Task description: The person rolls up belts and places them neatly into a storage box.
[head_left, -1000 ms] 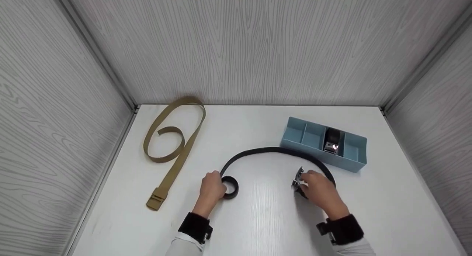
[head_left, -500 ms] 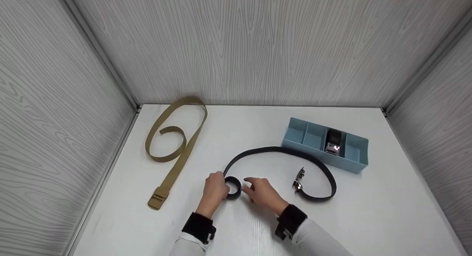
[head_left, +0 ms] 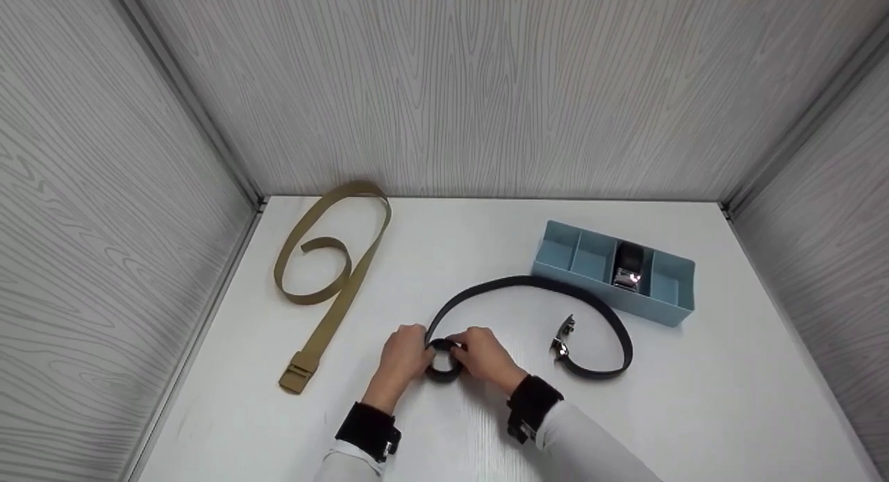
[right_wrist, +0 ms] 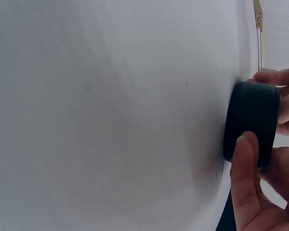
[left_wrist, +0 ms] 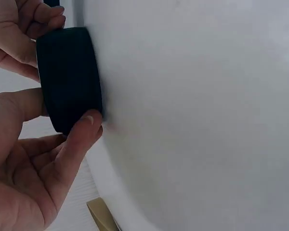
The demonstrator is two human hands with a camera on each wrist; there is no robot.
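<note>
A black belt (head_left: 517, 280) lies in an arc over the white table, its far end rolled into a small coil (head_left: 443, 378). My left hand (head_left: 404, 357) pinches the coil's left side between thumb and fingers. On the opposite side my right hand (head_left: 487, 355) pinches it too. In the left wrist view the coiled belt (left_wrist: 70, 79) stands on its edge, with a thumb on its outer face. The right wrist view shows the coil (right_wrist: 253, 115) with fingers of both hands around it. The belt's silver buckle (head_left: 561, 337) lies loose to the right.
A tan webbing belt (head_left: 333, 322) with a plastic buckle lies looped at the left. At the back right stands a blue divided box (head_left: 604, 294); one compartment holds a rolled black belt (head_left: 629, 256) with a shiny buckle. Grey wood-patterned panels (head_left: 472, 93) enclose the table.
My right hand has let go of the buckle, moved left and taken hold of the coil. The buckle end now rests on the table. My left hand has kept its grip on the coil.
</note>
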